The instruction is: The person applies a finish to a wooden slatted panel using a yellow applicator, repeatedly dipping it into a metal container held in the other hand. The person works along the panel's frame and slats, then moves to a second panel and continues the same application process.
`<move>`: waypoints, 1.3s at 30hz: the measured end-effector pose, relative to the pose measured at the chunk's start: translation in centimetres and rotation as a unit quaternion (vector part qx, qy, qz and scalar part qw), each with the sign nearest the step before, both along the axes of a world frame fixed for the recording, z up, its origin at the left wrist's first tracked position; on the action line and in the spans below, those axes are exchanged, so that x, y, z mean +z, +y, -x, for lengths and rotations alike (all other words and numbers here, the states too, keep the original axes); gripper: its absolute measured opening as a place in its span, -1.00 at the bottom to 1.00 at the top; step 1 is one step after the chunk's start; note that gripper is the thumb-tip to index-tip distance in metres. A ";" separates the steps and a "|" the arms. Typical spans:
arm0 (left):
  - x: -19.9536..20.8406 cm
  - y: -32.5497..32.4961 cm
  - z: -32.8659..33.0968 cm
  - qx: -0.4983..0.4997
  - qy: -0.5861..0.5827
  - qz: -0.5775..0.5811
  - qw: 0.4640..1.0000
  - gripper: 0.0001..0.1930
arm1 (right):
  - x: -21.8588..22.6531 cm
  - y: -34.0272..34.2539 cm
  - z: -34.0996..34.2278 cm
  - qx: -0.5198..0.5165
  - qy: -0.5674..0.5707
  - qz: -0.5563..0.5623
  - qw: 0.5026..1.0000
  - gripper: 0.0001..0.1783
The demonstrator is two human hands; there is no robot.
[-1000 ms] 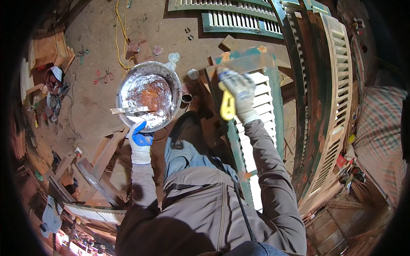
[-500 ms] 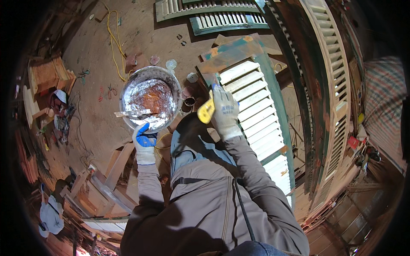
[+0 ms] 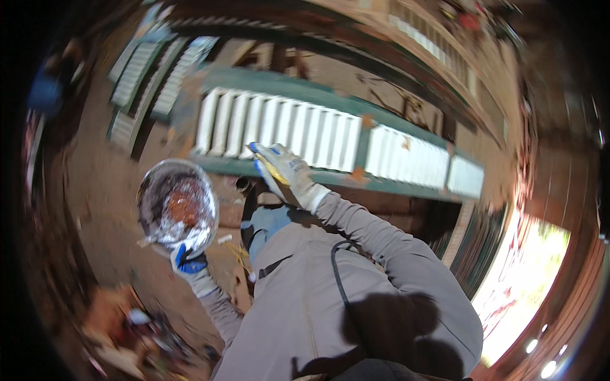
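My left hand (image 3: pixel 190 263), in a white glove with blue fingertips, is closed on the near rim of a round metal basin (image 3: pixel 151 187). Orange-brown matter (image 3: pixel 183 207) lies in the basin's shiny bottom. A thin flat stick (image 3: pixel 151 240) shows at its near left rim. My right hand (image 3: pixel 291 173), gloved alike, is closed around a yellow-handled tool (image 3: pixel 274 173); its working end is hidden. That hand is beside the near edge of a louvered shutter (image 3: pixel 279 127) with white slats and a green frame. Whether its fingertips touch the frame, I cannot tell.
More green and white shutters (image 3: pixel 141 79) lie at the far left. Long wooden frames (image 3: pixel 419 35) stretch behind the shutter. A dark cup (image 3: pixel 243 184) sits between basin and shutter. A yellow cord (image 3: pixel 239 257) runs near my legs. Blurred wood pieces (image 3: pixel 111 311) lie at lower left.
The view has swung right, so the shutter now lies across it. My right hand has shifted from the shutter's end to along its near edge. Both hands keep their holds.
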State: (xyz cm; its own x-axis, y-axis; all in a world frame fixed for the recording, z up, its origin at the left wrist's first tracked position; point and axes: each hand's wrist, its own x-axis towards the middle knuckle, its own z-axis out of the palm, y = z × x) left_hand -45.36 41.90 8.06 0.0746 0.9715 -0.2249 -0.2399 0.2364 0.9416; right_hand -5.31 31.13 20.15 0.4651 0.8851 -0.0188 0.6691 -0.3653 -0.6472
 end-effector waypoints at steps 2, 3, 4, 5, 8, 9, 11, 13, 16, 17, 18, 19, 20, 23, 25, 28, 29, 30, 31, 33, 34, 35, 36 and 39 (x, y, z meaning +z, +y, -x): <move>2.8 0.2 -1.8 -0.080 -0.013 -0.026 0.996 -0.84 | 3.4 -4.5 -0.9 -0.091 0.055 -0.080 0.991 -0.54; 5.5 1.6 -3.3 -0.128 -0.106 0.046 0.985 -0.84 | 6.4 -6.4 -0.3 -0.147 0.090 -0.084 0.981 -0.54; 7.8 2.0 -6.0 -0.133 -0.162 0.133 0.969 -0.86 | 8.3 -8.5 -0.2 -0.188 0.097 -0.086 0.974 -0.51; 10.3 1.3 -7.5 -0.179 -0.159 0.096 0.966 -0.90 | 8.0 -10.5 0.7 -0.222 0.005 -0.139 0.965 -0.50; 13.4 0.1 -10.8 -0.220 -0.071 -0.080 0.970 -0.88 | 10.4 -17.5 4.4 -0.268 0.122 -0.227 0.928 -0.50; 13.5 0.2 -15.2 -0.269 -0.102 -0.067 0.955 -0.87 | 11.2 -22.8 4.5 -0.306 0.141 -0.232 0.912 -0.50; 15.4 4.6 -26.4 -0.368 -0.132 -0.023 0.920 -0.78 | 7.3 -20.3 -0.9 -0.391 -0.009 -0.277 0.877 -0.49; 15.9 3.2 -34.4 -0.452 -0.187 0.086 0.868 -0.65 | 5.8 -25.2 -1.1 -0.474 -0.030 -0.240 0.847 -0.53; 20.3 -0.1 -41.4 -0.585 -0.242 0.119 0.765 -0.49 | 8.7 -30.2 -0.6 -0.581 0.057 -0.215 0.783 -0.56; 21.7 -3.9 -43.6 -0.601 -0.241 0.152 0.747 -0.42 | 3.8 -32.5 0.6 -0.614 -0.086 -0.275 0.735 -0.57; 23.6 -6.6 -45.1 -0.607 -0.243 0.176 0.736 -0.34 | 4.0 -34.4 0.1 -0.652 -0.030 -0.268 0.708 -0.56; 24.3 -8.3 -46.3 -0.616 -0.243 0.196 0.724 -0.29 | 4.9 -36.7 0.5 -0.675 0.030 -0.274 0.684 -0.56; 24.2 -10.2 -47.4 -0.620 -0.225 0.172 0.731 -0.23 | 4.4 -38.9 1.0 -0.703 0.093 -0.265 0.654 -0.55; 22.6 -15.0 -49.5 -0.628 -0.147 0.198 0.738 -0.15 | 1.0 -44.7 1.9 -0.756 -0.033 -0.275 0.594 -0.58; 21.0 -18.5 -50.4 -0.653 -0.116 0.200 0.721 -0.15 | -2.3 -48.8 2.0 -0.768 -0.019 -0.330 0.549 -0.63; 19.7 -23.7 -50.6 -0.651 -0.076 0.231 0.719 -0.22 | 0.2 -53.7 0.5 -0.718 0.283 -0.530 0.350 -0.65; 18.9 -25.5 -50.9 -0.661 -0.078 0.223 0.712 -0.25 | -0.8 -55.3 -0.4 -0.721 0.273 -0.551 0.319 -0.68; 18.4 -27.2 -51.5 -0.644 -0.071 0.280 0.708 -0.28 | -2.4 -57.0 -1.2 -0.718 0.252 -0.568 0.312 -0.71; 17.7 -28.6 -52.1 -0.643 -0.075 0.307 0.697 -0.28 | -4.0 -58.4 -2.1 -0.715 0.233 -0.583 0.307 -0.73; 16.5 -31.8 -53.3 -0.666 -0.047 0.290 0.685 -0.28 | -5.2 -61.4 -4.1 -0.708 0.271 -0.608 0.238 -0.80; 16.1 -33.9 -54.2 -0.661 -0.033 0.297 0.689 -0.27 | -6.1 -62.8 -5.1 -0.698 0.277 -0.628 0.203 -0.81; 15.7 -36.2 -55.2 -0.655 -0.021 0.304 0.691 -0.27 | -7.0 -64.1 -6.0 -0.688 0.280 -0.648 0.168 -0.81; 15.2 -38.0 -56.2 -0.676 -0.020 0.307 0.670 -0.26 | -7.8 -65.1 -6.9 -0.677 0.280 -0.665 0.142 -0.83; 13.6 -40.7 -57.2 -0.664 -0.011 0.336 0.668 -0.27 | -8.7 -65.6 -8.8 -0.687 0.300 -0.641 0.167 -0.77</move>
